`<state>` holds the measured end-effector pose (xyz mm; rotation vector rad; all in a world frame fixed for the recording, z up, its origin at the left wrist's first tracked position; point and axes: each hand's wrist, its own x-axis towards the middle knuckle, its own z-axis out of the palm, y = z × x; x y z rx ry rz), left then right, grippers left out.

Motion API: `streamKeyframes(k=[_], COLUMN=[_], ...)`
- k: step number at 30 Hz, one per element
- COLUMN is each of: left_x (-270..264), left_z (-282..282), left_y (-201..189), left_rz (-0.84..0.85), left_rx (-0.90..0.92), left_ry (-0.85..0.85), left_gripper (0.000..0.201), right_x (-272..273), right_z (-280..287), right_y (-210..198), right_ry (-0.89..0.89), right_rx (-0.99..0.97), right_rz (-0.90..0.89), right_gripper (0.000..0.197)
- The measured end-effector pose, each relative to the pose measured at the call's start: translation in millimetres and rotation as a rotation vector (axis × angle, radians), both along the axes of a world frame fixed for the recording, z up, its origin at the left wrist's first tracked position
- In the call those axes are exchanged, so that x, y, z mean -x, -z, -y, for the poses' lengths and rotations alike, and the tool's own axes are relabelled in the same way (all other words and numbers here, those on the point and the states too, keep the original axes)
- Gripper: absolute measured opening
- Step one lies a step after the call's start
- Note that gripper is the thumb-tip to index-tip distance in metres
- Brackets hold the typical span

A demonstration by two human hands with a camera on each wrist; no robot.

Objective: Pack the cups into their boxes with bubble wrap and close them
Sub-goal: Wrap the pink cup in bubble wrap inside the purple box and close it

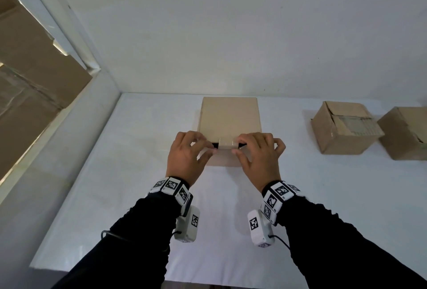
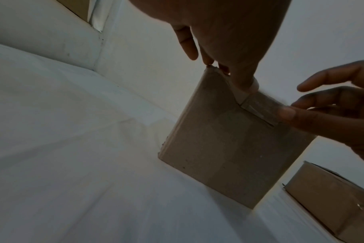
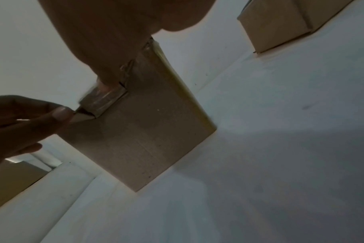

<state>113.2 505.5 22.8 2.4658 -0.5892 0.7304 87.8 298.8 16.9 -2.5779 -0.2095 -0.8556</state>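
Cardboard box (image 1: 230, 118) sits on the white table (image 1: 129, 173) against the wall; left hand (image 1: 187, 153) and right hand (image 1: 258, 154) curl over its near top edge, pinching the lid's tuck flap (image 1: 227, 143). Two more boxes (image 1: 344, 127) stand well right of it. Left wrist view: left thumb presses beside the flap (image 2: 258, 106). Right wrist view: right thumb presses its other end (image 3: 103, 98).

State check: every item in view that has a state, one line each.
centre cardboard box: lid down, front tuck tab not fully in, dark gaps either side.
left hand: grip pinching the box's front edge beside the tab.
right hand: same, on the tab's other side.
two boxes at right: flaps folded shut.
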Motion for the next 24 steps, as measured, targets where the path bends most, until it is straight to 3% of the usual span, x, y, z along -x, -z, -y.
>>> streamKeyframes(k=[4,24], left_x=[-2,-4], left_z=[0,3], left_y=[-1,0], left_rz=[-0.006,-0.067], left_rx=[-0.016,-0.04], left_ry=[0.0,-0.022], left_gripper=[0.013,0.037], right_x=[-3,4], right_z=[4,9], right_y=[0,9], right_ry=[-0.035,-0.064], right_rx=[0.034,0.101], right_rz=[0.059,0.116], right_gripper=[0.004,0.006])
